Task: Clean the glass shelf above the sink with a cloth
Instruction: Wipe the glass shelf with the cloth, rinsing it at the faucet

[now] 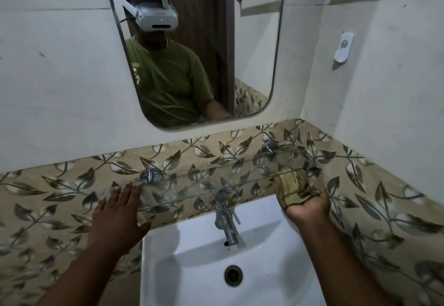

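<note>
Pale wall (60,89) fills the room above both hands, and a band of leaf-patterned tile (60,200) runs behind and beside them, turning the corner past the right hand. A round-cornered mirror (254,53) hangs well above the hands, showing a person in a green shirt with a white headset. Below and between the hands sits the white sink (192,269), its drain near the bottom edge, with a steel tap (224,219) standing between the two hands.

The glass shelf (204,180) spans from the left hand to the right hand, just above the tap, held to the tile by two round metal brackets; one bracket (149,176) lies just beyond the left fingertips. The left hand (117,217) is spread flat, palm down, fingers reaching onto the shelf's left end. The right hand (305,200) is turned palm up under the shelf's right end, fingers curled around a yellowish cloth (292,185) pressed against the glass. A small white holder (343,46) is fixed on the side wall, far above the right hand.

The shelf's edges are hard to trace against the pattern. The right fingers are largely hidden by the cloth and blurred, and the sink's lower part is cut off by the frame.
</note>
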Tool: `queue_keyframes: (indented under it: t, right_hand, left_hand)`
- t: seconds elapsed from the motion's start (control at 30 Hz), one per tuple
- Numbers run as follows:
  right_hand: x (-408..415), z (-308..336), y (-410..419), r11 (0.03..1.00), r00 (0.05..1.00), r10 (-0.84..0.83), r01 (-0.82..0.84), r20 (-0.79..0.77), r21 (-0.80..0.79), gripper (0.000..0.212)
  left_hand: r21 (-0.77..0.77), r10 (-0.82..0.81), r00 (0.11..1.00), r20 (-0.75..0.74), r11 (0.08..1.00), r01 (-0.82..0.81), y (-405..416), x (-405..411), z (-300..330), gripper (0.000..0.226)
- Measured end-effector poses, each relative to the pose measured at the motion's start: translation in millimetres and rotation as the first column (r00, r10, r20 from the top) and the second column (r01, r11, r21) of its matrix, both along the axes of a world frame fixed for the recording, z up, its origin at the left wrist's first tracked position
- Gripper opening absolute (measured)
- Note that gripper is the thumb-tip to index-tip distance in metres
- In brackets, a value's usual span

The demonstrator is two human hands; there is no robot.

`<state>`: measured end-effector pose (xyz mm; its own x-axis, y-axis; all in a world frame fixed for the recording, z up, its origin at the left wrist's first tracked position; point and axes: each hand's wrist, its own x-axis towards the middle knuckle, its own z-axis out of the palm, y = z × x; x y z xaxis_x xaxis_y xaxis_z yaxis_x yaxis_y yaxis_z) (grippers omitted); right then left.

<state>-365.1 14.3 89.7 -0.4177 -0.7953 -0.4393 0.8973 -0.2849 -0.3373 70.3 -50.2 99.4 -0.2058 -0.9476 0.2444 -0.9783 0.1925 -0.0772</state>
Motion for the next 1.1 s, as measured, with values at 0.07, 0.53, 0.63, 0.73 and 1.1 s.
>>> queue_keyframes:
  t: [0.07,0.53,0.63,0.73,1.1]
  right_hand:
    - [0,-2,4,1.0,1.0,0.002,-0.001,0.007,-0.01,0.07]
    - [42,-42,43,0.966,0.976,0.212,-0.218,0.055,0.14,0.063]
    - [75,-45,58,0.919,0.946,0.319,-0.324,0.06,0.223,0.055]
    - [113,-37,68,0.854,0.884,0.467,-0.453,0.008,0.255,0.035]
    - [165,105,16,0.881,0.469,0.442,-0.389,-0.764,0.271,0.033]
  left_hand:
    - [-0.008,0.003,1.0,0.003,1.0,-0.003,-1,0,-1,0.11]
    - [-0.023,0.016,1.0,0.01,1.0,-0.016,-6,2,-8,0.111]
    - [-0.021,0.013,1.0,0.01,1.0,-0.013,-7,2,-9,0.111]
    - [-0.029,0.008,1.0,0.0,1.0,-0.008,-8,2,-10,0.11]
    - [0.002,-0.006,0.999,-0.049,1.0,0.006,-1,0,-7,0.108]
